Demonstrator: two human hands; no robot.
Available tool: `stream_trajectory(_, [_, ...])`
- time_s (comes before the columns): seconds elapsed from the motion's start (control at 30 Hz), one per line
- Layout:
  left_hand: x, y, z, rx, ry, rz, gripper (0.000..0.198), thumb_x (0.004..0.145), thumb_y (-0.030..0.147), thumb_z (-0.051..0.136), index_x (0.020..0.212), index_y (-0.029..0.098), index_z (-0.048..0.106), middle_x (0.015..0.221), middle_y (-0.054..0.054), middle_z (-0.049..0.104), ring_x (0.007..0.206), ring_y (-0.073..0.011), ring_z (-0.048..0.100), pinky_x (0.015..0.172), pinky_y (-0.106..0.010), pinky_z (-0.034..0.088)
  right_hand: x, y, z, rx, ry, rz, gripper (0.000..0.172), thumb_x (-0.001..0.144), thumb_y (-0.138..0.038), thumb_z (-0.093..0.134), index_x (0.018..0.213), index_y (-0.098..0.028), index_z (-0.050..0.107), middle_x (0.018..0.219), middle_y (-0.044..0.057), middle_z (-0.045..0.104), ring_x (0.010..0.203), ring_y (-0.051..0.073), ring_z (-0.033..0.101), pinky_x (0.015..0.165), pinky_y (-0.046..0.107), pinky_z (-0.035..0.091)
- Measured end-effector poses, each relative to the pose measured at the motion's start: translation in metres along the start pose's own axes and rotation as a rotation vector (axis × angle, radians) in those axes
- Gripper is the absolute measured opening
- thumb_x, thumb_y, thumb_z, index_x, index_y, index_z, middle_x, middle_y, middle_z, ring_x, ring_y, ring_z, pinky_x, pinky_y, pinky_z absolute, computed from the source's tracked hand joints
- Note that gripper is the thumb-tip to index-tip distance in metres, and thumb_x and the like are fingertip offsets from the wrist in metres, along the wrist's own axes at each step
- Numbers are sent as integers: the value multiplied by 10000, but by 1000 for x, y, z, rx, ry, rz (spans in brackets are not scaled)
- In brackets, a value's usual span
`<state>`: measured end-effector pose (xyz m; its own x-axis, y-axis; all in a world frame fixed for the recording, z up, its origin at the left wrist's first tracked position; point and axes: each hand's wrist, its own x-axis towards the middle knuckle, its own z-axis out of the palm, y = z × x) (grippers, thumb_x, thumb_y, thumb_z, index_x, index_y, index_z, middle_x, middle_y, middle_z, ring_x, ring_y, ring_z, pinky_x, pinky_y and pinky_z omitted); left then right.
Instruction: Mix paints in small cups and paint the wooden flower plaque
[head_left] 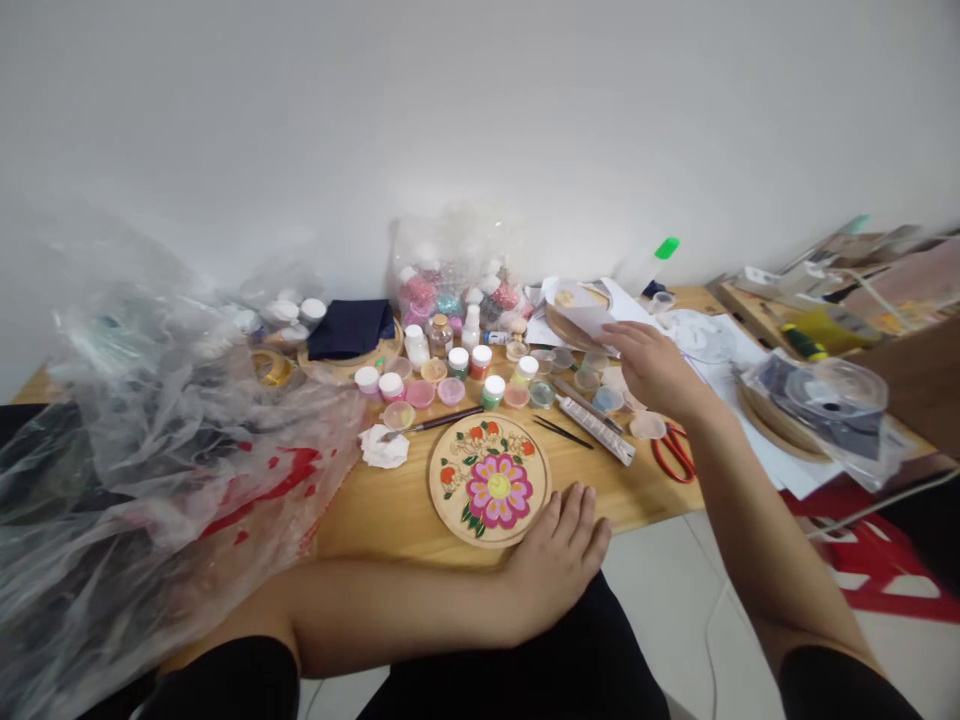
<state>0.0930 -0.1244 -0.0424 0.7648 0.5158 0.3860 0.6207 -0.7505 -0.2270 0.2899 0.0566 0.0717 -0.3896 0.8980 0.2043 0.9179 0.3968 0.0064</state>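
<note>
My left hand [559, 550] lies palm down at the table's front edge, fingers extended, beside the rim of a round wooden board [442, 505]. The board carries a painted pink flower with a yellow centre, green leaves and small orange blossoms. Toward the back, my right hand [656, 365] has its fingertips at the corner of a white sheet of paper [589, 317], which bends over another round wooden piece [559, 325]. My right thumb is hidden. A paintbrush [442, 420] rests behind the painted board, against a crumpled white tissue [384, 447]. Black tweezers [562, 432] lie to its right.
Several paint jars [493, 392] and small open cups cluster behind the board. A paint tube [598, 430] and red-handled scissors [675, 455] lie to the right. Clear plastic sheeting [247, 480] covers the left side. Dark folded cloth [349, 328] sits at the back left.
</note>
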Motion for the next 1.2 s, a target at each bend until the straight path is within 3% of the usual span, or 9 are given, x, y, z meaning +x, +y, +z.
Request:
stream_trajectory(0.2, [0, 0, -1, 4, -26, 3, 435, 972, 271, 407, 1373, 187, 555, 1431, -162, 559, 1301, -283, 549, 1096, -498, 301, -5, -4, -10, -283, -128, 9, 362, 915, -111, 414, 1109, -152, 718, 1275, 124, 670, 1279, 316, 495, 958, 450, 415])
stream_trajectory(0.43, [-2, 2, 3, 12, -8, -1, 423, 973, 286, 414, 1355, 186, 566, 1420, -178, 559, 1285, -277, 553, 1094, -495, 290, 13, -12, -6, -328, -239, -67, 296, 892, -133, 489, 1069, -147, 726, 1026, 153, 719, 1015, 289, 559, 805, 385, 362])
stream_trajectory(0.63, [-3, 5, 12, -12, 77, -23, 413, 943, 287, 454, 1307, 163, 604, 1379, -178, 589, 1275, -304, 554, 1085, -508, 268, 26, -15, -5, -376, -261, -149, 272, 834, -58, 532, 1027, -131, 709, 1033, 147, 700, 1066, 281, 553, 875, 384, 345])
stream_trajectory(0.83, [-1, 1, 10, -59, 137, -30, 392, 899, 289, 528, 1241, 148, 656, 1350, -162, 629, 1276, -309, 559, 1084, -472, 275, 28, -16, -1, -365, -248, -194, 283, 867, -55, 515, 1022, -180, 715, 1052, 135, 692, 1118, 256, 535, 977, 410, 319])
stream_trajectory(1.1, [-2, -1, 9, -68, 170, -31, 400, 854, 264, 583, 1223, 138, 674, 1328, -164, 649, 1260, -303, 581, 1012, -442, 408, 24, -15, -3, -385, -322, -211, 228, 919, -97, 504, 1013, -141, 707, 1077, 139, 673, 1157, 251, 546, 986, 414, 402])
stream_trajectory(1.2, [-1, 1, 11, -36, 181, -29, 385, 859, 264, 583, 1210, 139, 680, 1301, -160, 665, 1229, -300, 602, 974, -447, 452, 28, -15, -4, -407, -355, -194, 181, 949, -240, 563, 1051, -128, 663, 1107, 96, 659, 1124, 225, 587, 965, 426, 477])
